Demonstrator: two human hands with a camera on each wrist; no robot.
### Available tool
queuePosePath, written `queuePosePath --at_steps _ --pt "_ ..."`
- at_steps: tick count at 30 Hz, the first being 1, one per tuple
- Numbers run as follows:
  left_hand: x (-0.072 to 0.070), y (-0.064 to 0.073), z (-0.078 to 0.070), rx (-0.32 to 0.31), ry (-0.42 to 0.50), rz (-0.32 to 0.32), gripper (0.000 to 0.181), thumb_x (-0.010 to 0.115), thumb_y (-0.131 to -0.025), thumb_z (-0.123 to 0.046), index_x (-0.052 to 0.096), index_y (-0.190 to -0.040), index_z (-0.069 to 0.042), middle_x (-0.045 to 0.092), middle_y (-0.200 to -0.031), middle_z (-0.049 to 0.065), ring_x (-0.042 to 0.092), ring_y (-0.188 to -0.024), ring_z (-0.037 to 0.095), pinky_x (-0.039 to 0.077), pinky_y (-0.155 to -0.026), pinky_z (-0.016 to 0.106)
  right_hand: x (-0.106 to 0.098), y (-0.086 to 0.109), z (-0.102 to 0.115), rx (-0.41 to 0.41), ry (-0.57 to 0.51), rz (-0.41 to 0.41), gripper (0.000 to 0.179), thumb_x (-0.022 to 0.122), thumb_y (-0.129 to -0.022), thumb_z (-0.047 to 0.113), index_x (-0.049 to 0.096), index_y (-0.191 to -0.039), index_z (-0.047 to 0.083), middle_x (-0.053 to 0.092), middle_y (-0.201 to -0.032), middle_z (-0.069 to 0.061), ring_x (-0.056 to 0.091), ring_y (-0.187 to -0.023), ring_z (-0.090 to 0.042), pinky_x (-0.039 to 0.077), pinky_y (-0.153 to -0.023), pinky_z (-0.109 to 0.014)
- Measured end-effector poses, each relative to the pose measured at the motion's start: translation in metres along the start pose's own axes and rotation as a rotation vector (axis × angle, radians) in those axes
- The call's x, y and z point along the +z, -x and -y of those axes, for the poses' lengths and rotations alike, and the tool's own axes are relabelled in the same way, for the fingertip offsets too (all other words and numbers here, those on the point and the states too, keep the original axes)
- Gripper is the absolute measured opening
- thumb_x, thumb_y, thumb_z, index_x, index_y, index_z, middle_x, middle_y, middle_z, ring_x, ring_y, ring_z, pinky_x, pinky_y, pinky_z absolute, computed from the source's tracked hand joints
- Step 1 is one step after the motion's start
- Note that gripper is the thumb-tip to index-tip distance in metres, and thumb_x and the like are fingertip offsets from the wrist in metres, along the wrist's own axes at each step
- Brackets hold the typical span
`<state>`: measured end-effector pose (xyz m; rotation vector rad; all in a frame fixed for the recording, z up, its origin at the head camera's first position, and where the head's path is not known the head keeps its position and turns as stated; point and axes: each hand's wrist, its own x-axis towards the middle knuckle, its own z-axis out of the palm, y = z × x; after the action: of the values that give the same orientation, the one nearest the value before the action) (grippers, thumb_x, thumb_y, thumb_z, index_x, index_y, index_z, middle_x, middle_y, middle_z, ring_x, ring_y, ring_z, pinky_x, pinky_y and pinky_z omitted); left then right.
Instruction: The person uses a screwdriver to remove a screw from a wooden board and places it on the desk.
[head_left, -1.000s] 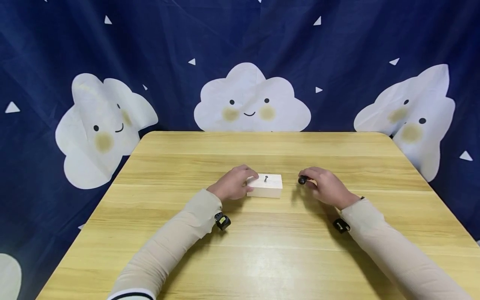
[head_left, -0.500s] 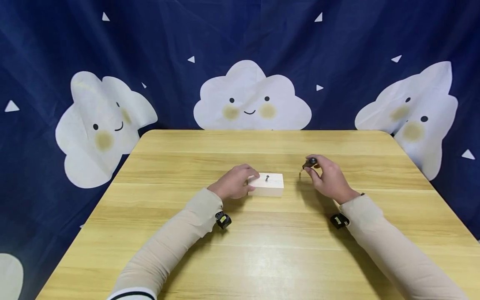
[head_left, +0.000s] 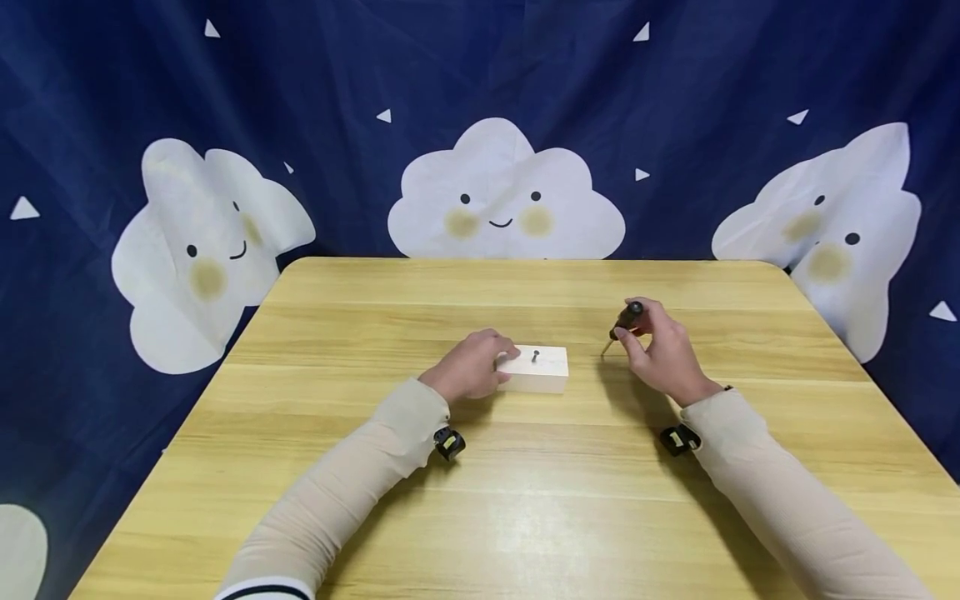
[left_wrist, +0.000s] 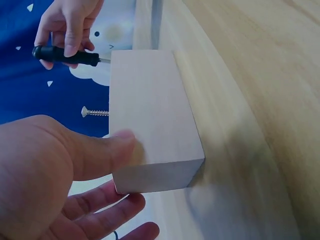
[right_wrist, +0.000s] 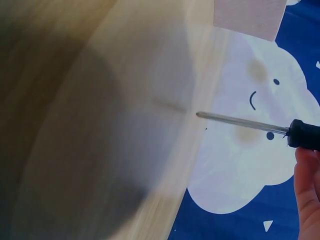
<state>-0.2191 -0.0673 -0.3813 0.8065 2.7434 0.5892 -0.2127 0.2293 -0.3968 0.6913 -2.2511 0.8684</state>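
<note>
A pale wooden block [head_left: 532,382] lies on the table, and a screw [left_wrist: 95,112] stands partly sunk in its top face. My left hand [head_left: 471,365] grips the block's left end, with the thumb [left_wrist: 117,152] on the near side and fingers at the far side. To the right of the block, my right hand [head_left: 663,357] holds a screwdriver [head_left: 627,318] by its black handle. Its shaft [right_wrist: 240,121] slants down, and the tip is apart from the screw and the block. Only a fingertip or two of the right hand show in the right wrist view.
The wood-grain table [head_left: 495,500] reaches back to a dark blue curtain [head_left: 480,58] printed with white clouds. Each wrist wears a small black camera, such as the one on the left wrist [head_left: 449,443].
My right hand has turned the screwdriver from pointing away to pointing tip-down, and has lifted its handle a little. The left hand and the block stay nearly where they were.
</note>
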Motion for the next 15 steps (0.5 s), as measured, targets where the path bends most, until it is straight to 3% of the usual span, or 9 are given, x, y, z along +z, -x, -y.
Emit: queuePosePath --at_steps 7,15 --pt "0.0010 -0.0010 0.0019 0.003 -0.007 -0.018 0.038 0.071 -0.090 -0.017 0.063 -0.127 -0.011 0.058 -0.126 0.006 0.052 -0.118 0.025 0.041 -0.102 0.033 -0.0031 -0.0019 -0.0001 -0.064 -0.021 -0.044 0.066 0.070 -0.077 -0.017 0.037 -0.134 -0.009 0.067 -0.085 -0.021 0.067 -0.068 -0.030 0.053 -0.063 -0.038" --pt "0.0007 0.0009 0.0050 0.036 -0.014 -0.027 0.040 0.070 -0.091 -0.020 0.061 -0.129 -0.011 0.056 -0.130 0.007 0.051 -0.119 0.025 0.043 -0.101 0.034 -0.0065 -0.0063 0.0013 -0.100 -0.027 -0.052 0.069 0.069 -0.078 -0.017 0.034 -0.136 -0.006 0.067 -0.085 -0.021 0.066 -0.064 -0.028 0.053 -0.060 -0.036"
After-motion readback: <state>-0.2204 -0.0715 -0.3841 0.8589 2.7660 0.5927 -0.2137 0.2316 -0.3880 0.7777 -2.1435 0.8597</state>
